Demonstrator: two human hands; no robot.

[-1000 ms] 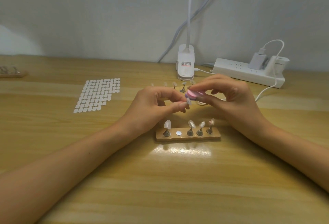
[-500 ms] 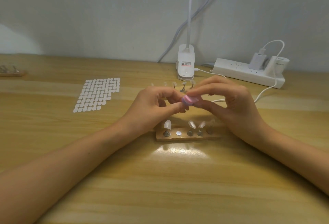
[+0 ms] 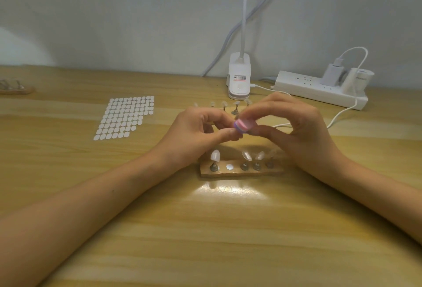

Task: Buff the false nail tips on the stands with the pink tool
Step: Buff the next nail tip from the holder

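Observation:
My right hand [image 3: 296, 131] pinches the pink buffing tool [image 3: 242, 125] between thumb and fingers, just above the table's middle. My left hand [image 3: 198, 133] has its fingers closed against the tool's left end; a nail tip on its stand seems pinched there, mostly hidden. Below both hands lies a wooden holder [image 3: 242, 171] with several upright stands bearing false nail tips [image 3: 215, 156], and one bare slot with a white dot [image 3: 229, 166]. A second row of nail tips on stands [image 3: 235, 107] shows behind the hands.
A sheet of white adhesive dots [image 3: 124, 116] lies to the left. A white lamp base [image 3: 238, 80] and a power strip [image 3: 319, 89] with plugs and a white cable stand at the back right. Another wooden holder [image 3: 16, 88] sits at the far left edge.
The pink tool has slid a little to the left against the left hand's fingertips, and the right hand has followed. The holder has not moved.

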